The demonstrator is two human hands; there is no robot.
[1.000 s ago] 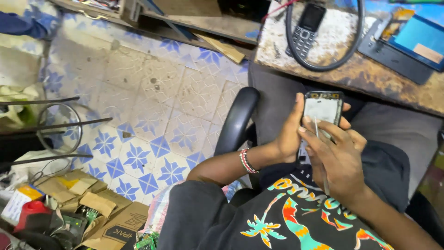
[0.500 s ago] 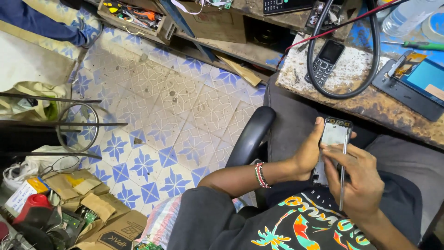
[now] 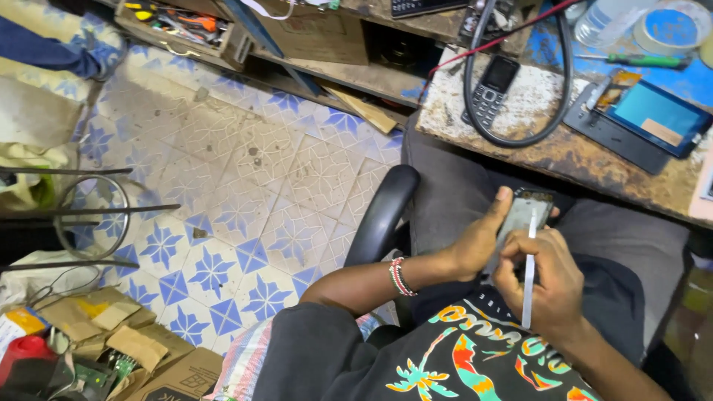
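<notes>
Phone (image 3: 524, 212) sits over the lap, below the bench (image 3: 549, 145) edge, gripped from the side by the left hand (image 3: 479, 241), while the right hand (image 3: 546, 278) pinches a thin white tool (image 3: 529, 275) upright, its tip touching the phone's open back.

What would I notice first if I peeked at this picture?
Most likely the opened smartphone in the middle, cradled in the left hand while the right hand holds a thin silver tool against it. Next, the blue star-patterned floor tiles on the left, and the worn bench at upper right, with a black keypad phone inside a loop of black cable.
</notes>
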